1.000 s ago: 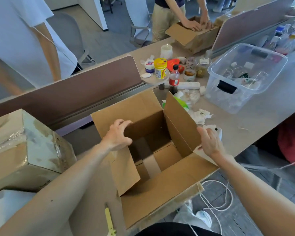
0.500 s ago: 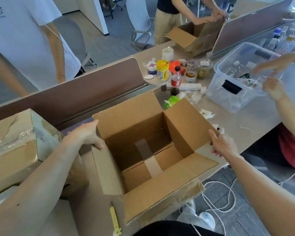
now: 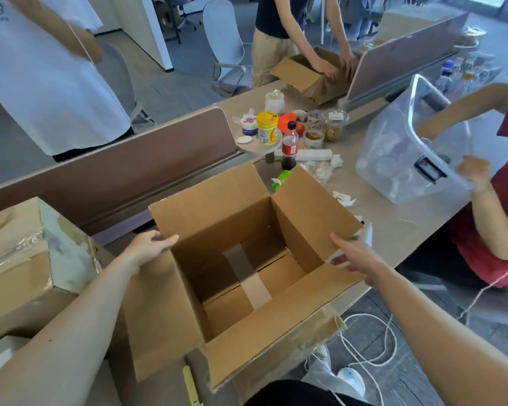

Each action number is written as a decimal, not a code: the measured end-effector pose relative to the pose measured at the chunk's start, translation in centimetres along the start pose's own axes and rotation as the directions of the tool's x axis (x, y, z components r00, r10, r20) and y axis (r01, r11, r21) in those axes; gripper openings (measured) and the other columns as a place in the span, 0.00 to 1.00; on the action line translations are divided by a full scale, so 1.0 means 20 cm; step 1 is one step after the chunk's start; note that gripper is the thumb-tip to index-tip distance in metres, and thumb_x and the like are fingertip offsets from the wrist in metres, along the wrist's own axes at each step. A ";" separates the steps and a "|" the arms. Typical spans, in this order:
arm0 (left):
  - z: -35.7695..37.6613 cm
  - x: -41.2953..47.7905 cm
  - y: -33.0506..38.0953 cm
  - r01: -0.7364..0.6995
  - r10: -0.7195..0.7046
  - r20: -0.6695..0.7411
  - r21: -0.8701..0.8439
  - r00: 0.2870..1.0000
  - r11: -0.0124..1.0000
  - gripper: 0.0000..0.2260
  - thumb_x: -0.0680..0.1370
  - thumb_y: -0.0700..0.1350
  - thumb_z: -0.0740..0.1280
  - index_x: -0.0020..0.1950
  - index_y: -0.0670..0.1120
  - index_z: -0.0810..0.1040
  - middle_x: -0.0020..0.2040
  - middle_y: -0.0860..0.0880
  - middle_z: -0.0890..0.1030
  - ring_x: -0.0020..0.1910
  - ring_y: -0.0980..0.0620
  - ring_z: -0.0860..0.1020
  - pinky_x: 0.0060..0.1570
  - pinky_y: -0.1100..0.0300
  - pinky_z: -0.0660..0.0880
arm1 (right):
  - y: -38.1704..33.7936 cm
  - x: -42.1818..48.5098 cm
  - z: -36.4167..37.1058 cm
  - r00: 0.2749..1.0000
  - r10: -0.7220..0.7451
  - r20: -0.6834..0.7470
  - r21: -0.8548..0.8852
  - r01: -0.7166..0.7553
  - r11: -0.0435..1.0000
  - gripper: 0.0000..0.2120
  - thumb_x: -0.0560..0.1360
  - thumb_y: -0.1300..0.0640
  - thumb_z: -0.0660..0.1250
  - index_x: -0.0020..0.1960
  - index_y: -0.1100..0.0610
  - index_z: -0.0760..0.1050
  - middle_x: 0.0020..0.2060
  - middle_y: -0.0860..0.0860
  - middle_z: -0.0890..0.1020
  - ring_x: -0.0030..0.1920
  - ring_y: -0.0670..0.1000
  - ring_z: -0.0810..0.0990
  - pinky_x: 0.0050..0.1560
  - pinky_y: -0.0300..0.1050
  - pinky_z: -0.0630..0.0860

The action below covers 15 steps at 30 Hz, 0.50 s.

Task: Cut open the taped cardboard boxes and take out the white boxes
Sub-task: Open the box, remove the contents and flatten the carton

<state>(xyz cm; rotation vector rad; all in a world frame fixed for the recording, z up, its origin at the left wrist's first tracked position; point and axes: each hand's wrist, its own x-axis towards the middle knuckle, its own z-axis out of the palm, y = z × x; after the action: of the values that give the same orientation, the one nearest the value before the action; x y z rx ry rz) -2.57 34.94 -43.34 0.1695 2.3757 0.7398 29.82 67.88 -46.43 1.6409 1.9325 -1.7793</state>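
One open brown cardboard box (image 3: pixel 217 224) is seen at the tabletop's (image 3: pixel 393 218) near edge, and one taped cardboard box (image 3: pixel 18 273) at its left end. The open box's two sides are touched by the left hand (image 3: pixel 150 247) and right hand (image 3: pixel 355 259), fingers loosely straight.

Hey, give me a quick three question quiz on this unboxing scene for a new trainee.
1. True or false: the open cardboard box holds a white box.
2. Where does the yellow cutter lie? A inside the open box; B on the desk beside the box's near flap; C on the floor.
3. Fill in: the taped box stands to the open box's ____.
Key: 1 false; 2 B; 3 left.
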 end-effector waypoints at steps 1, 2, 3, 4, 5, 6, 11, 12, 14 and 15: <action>0.01 0.02 0.00 -0.001 -0.001 -0.022 -0.060 1.000 0.998 0.30 0.77 0.60 0.69 0.73 0.43 0.71 0.71 0.43 0.72 0.68 0.41 0.71 0.68 0.45 0.66 | -0.01 0.00 0.01 1.000 -0.008 0.002 0.001 0.008 1.000 0.25 0.76 0.33 0.61 0.64 0.49 0.70 0.44 0.55 0.85 0.50 0.55 0.80 0.55 0.51 0.73; 0.01 0.02 0.01 -0.013 0.009 -0.034 -0.113 0.999 0.993 0.28 0.77 0.60 0.68 0.70 0.42 0.74 0.68 0.44 0.75 0.66 0.42 0.73 0.67 0.45 0.67 | -0.01 0.00 0.03 1.000 -0.022 -0.006 -0.014 0.022 1.000 0.26 0.76 0.32 0.61 0.64 0.50 0.70 0.42 0.54 0.86 0.50 0.54 0.80 0.52 0.50 0.75; 0.01 0.01 0.02 -0.033 0.028 -0.036 -0.151 0.999 0.988 0.26 0.78 0.59 0.68 0.67 0.41 0.75 0.64 0.45 0.77 0.63 0.43 0.74 0.65 0.46 0.69 | -0.01 0.00 0.04 0.999 -0.045 -0.009 -0.030 0.045 0.999 0.27 0.76 0.33 0.60 0.64 0.52 0.71 0.41 0.53 0.86 0.47 0.52 0.80 0.48 0.47 0.76; 0.01 0.00 0.04 -0.062 0.055 -0.040 -0.187 0.998 0.980 0.24 0.78 0.57 0.69 0.67 0.42 0.75 0.62 0.46 0.78 0.60 0.44 0.75 0.62 0.48 0.71 | -0.02 -0.01 0.05 0.998 -0.066 -0.012 -0.043 0.065 0.997 0.27 0.77 0.34 0.60 0.64 0.54 0.73 0.41 0.53 0.85 0.45 0.51 0.81 0.43 0.45 0.75; 0.02 0.00 0.06 -0.088 0.081 -0.044 -0.212 0.996 0.973 0.23 0.78 0.55 0.69 0.68 0.43 0.75 0.61 0.47 0.78 0.59 0.45 0.76 0.59 0.50 0.73 | -0.02 -0.01 0.05 0.996 -0.087 -0.013 -0.051 0.086 0.995 0.27 0.78 0.35 0.60 0.63 0.55 0.74 0.41 0.53 0.85 0.43 0.51 0.81 0.41 0.44 0.75; 0.02 -0.01 0.08 -0.112 0.102 -0.054 -0.239 0.993 0.965 0.24 0.78 0.54 0.70 0.70 0.44 0.74 0.63 0.48 0.78 0.60 0.45 0.76 0.57 0.50 0.74 | -0.03 -0.01 0.05 0.994 -0.108 -0.012 -0.067 0.107 0.992 0.26 0.79 0.37 0.59 0.63 0.57 0.75 0.41 0.53 0.85 0.42 0.51 0.81 0.40 0.44 0.75; -0.04 -0.03 0.15 -0.173 0.130 -0.165 -0.286 0.978 0.942 0.25 0.79 0.52 0.70 0.72 0.43 0.70 0.68 0.46 0.75 0.68 0.43 0.72 0.63 0.42 0.75 | -0.09 -0.07 -0.05 0.990 -0.137 0.020 -0.103 0.138 0.985 0.23 0.81 0.42 0.58 0.58 0.61 0.76 0.44 0.50 0.81 0.43 0.49 0.79 0.37 0.40 0.73; -0.06 -0.03 0.15 -0.190 0.143 -0.179 -0.280 0.973 0.941 0.25 0.79 0.51 0.70 0.73 0.42 0.70 0.68 0.46 0.75 0.69 0.43 0.72 0.63 0.42 0.75 | -0.10 -0.09 -0.07 0.990 -0.140 0.023 -0.076 0.141 0.987 0.20 0.81 0.42 0.59 0.57 0.59 0.75 0.46 0.51 0.81 0.44 0.49 0.78 0.37 0.40 0.73; -0.09 -0.06 0.17 -0.225 0.175 -0.197 -0.272 0.965 0.935 0.25 0.79 0.51 0.70 0.73 0.43 0.70 0.68 0.47 0.75 0.69 0.43 0.72 0.62 0.44 0.76 | -0.13 -0.13 -0.12 0.988 -0.150 0.035 -0.076 0.152 0.985 0.18 0.81 0.43 0.60 0.53 0.59 0.76 0.49 0.53 0.80 0.45 0.49 0.78 0.36 0.38 0.72; -0.11 -0.07 0.18 -0.237 0.187 -0.190 -0.283 0.964 0.929 0.25 0.79 0.51 0.70 0.73 0.44 0.70 0.68 0.47 0.76 0.69 0.44 0.72 0.61 0.45 0.76 | -0.14 -0.13 -0.13 0.988 -0.152 0.025 -0.091 0.153 0.984 0.19 0.81 0.44 0.60 0.52 0.60 0.76 0.50 0.55 0.80 0.44 0.49 0.77 0.34 0.36 0.72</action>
<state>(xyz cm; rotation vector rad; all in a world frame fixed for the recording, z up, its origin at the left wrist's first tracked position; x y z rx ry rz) -3.05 36.62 -39.20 0.2478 2.3787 1.2550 30.52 68.84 -41.91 1.4799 2.1510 -1.7175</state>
